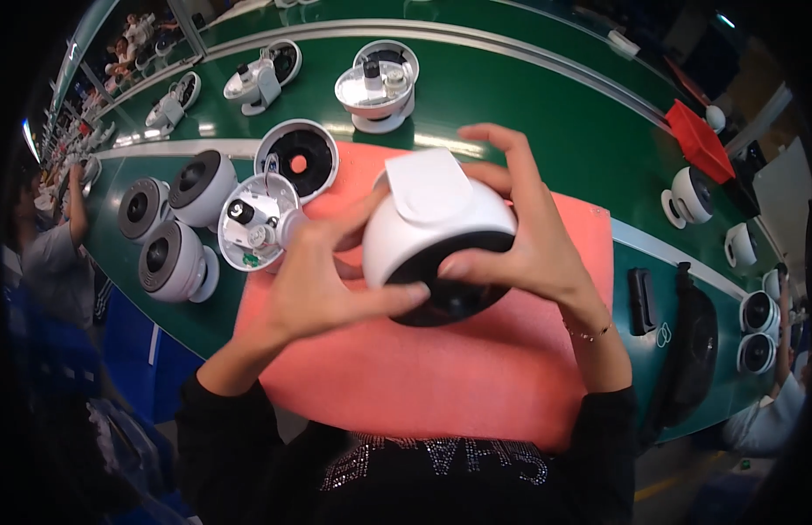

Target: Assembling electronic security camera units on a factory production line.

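Note:
A round white fan (379,241) with a black front and a flat white foot (429,185) is held between my two hands above the pink mat. My left hand (314,284) grips its left side, the thumb lying across the black front. On the other side, my right hand (537,236) curls round the shell with its thumb on the black front and its index finger raised off it. To the left of my left hand lies an opened fan housing (248,241) showing a dark motor and wires. Its black-lined other half (327,162) leans behind it.
Several assembled fans (174,262) cluster at the left on the green table (511,96). Opened housings (375,87) stand along the far side. A red bin (699,140), a black pouch (690,350) and more fans (690,194) are at the right. Other people work at both sides.

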A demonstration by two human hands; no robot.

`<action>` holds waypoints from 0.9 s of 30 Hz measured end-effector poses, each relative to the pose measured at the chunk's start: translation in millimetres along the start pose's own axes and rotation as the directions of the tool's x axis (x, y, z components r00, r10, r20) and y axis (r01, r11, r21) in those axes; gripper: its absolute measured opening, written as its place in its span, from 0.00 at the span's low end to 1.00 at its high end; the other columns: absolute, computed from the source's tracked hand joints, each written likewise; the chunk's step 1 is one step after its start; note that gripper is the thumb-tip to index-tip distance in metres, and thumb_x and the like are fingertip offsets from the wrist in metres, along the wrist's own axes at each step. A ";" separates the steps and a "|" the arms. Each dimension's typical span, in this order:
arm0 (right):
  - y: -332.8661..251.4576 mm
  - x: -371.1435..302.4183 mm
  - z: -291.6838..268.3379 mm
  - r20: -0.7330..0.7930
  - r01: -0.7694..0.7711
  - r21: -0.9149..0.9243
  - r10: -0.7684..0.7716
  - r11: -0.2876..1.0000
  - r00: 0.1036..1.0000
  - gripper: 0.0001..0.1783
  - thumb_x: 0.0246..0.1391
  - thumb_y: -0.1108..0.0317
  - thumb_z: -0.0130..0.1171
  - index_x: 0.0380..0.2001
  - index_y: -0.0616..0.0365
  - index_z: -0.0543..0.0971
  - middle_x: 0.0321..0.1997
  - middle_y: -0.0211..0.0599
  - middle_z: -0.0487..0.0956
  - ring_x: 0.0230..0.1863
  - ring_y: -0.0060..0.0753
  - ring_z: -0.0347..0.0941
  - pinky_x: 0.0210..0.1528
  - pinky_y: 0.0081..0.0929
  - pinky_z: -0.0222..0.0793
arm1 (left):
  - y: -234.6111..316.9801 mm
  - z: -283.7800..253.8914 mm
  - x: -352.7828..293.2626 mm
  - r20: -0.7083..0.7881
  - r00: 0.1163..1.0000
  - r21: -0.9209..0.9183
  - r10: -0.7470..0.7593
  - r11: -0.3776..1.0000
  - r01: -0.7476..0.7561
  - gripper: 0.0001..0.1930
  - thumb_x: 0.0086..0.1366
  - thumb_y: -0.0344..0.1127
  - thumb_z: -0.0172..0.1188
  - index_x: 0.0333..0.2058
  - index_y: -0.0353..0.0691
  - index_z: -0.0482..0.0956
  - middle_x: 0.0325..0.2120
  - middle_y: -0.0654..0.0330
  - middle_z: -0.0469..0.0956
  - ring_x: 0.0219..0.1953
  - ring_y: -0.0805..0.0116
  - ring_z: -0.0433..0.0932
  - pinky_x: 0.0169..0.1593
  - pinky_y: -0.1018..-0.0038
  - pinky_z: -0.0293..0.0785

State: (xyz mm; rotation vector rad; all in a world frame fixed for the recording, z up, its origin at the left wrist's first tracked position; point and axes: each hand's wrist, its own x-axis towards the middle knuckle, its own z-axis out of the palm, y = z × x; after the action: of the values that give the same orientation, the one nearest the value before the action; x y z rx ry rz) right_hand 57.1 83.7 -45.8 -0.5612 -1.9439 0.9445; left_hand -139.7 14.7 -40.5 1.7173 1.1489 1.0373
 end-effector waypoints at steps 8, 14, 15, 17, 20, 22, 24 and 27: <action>5.4 9.7 16.7 -0.340 0.048 -0.227 -0.125 0.973 0.932 0.54 0.30 0.61 0.69 0.59 0.61 0.48 0.53 0.53 0.64 0.51 0.46 0.66 0.47 0.33 0.68 | -21.2 5.4 84.1 -0.156 0.985 -0.809 -0.079 0.582 -0.082 0.39 0.55 0.67 0.44 0.55 0.40 0.59 0.51 0.54 0.66 0.53 0.60 0.66 0.54 0.63 0.63; 35.1 14.2 -12.9 -0.446 0.018 -0.311 -0.162 0.950 0.880 0.54 0.26 0.60 0.70 0.58 0.60 0.53 0.47 0.54 0.70 0.43 0.47 0.72 0.42 0.33 0.72 | -44.0 50.9 151.6 -0.391 0.920 -0.752 -0.015 0.582 -0.309 0.39 0.55 0.71 0.36 0.53 0.45 0.61 0.49 0.55 0.67 0.48 0.58 0.70 0.48 0.61 0.70; 37.8 15.6 -17.3 -0.448 0.003 -0.331 -0.160 0.944 0.879 0.53 0.26 0.59 0.70 0.58 0.60 0.54 0.46 0.53 0.71 0.42 0.46 0.73 0.42 0.33 0.72 | -48.0 53.9 157.9 -0.378 0.926 -0.753 -0.008 0.584 -0.302 0.39 0.55 0.71 0.36 0.53 0.45 0.61 0.49 0.55 0.67 0.48 0.58 0.70 0.48 0.61 0.70; 46.5 17.1 -28.3 -0.465 -0.024 -0.357 -0.156 0.934 0.871 0.53 0.26 0.59 0.70 0.58 0.59 0.55 0.45 0.53 0.72 0.42 0.44 0.74 0.42 0.32 0.72 | -48.2 62.7 168.5 -0.319 0.948 -0.781 0.016 0.562 -0.272 0.40 0.54 0.72 0.37 0.54 0.45 0.60 0.49 0.55 0.66 0.49 0.57 0.70 0.48 0.60 0.70; 78.5 20.3 -42.5 -0.593 -0.042 -0.054 0.001 0.998 0.805 0.51 0.30 0.55 0.68 0.57 0.62 0.55 0.44 0.47 0.73 0.39 0.40 0.74 0.40 0.31 0.71 | -47.4 65.1 182.6 -0.220 0.969 -0.705 -0.110 0.705 -0.080 0.39 0.53 0.71 0.43 0.52 0.44 0.63 0.49 0.57 0.67 0.50 0.63 0.69 0.51 0.62 0.69; 90.3 21.3 -60.3 -0.490 -0.091 0.565 0.423 0.820 0.762 0.41 0.39 0.54 0.64 0.57 0.52 0.60 0.43 0.38 0.73 0.38 0.33 0.73 0.38 0.27 0.69 | -71.3 56.3 191.1 0.092 0.994 -0.838 -0.063 0.535 0.111 0.42 0.54 0.69 0.44 0.55 0.40 0.56 0.53 0.51 0.60 0.50 0.57 0.68 0.50 0.60 0.68; 118.3 16.0 -83.4 -0.469 -0.059 0.751 0.593 0.658 0.654 0.31 0.45 0.49 0.57 0.51 0.49 0.65 0.42 0.35 0.72 0.36 0.33 0.72 0.38 0.28 0.68 | -72.6 65.8 188.8 0.095 0.959 -0.931 -0.268 0.316 0.181 0.49 0.52 0.61 0.55 0.60 0.42 0.36 0.58 0.45 0.41 0.57 0.48 0.56 0.55 0.56 0.60; 133.8 4.6 -98.3 -0.417 -0.067 0.837 0.713 0.543 0.565 0.31 0.47 0.45 0.55 0.50 0.52 0.65 0.45 0.38 0.69 0.40 0.39 0.72 0.42 0.36 0.69 | -118.2 50.6 198.2 -0.134 0.869 -0.946 -0.477 0.324 0.031 0.50 0.50 0.45 0.65 0.60 0.42 0.36 0.57 0.47 0.46 0.58 0.48 0.53 0.57 0.56 0.56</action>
State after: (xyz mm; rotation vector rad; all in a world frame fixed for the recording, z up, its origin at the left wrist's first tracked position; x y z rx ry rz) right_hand 141.7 207.4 -117.5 -0.7773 -0.5198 1.4478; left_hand -77.6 224.9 -128.5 0.3508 0.7184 1.4599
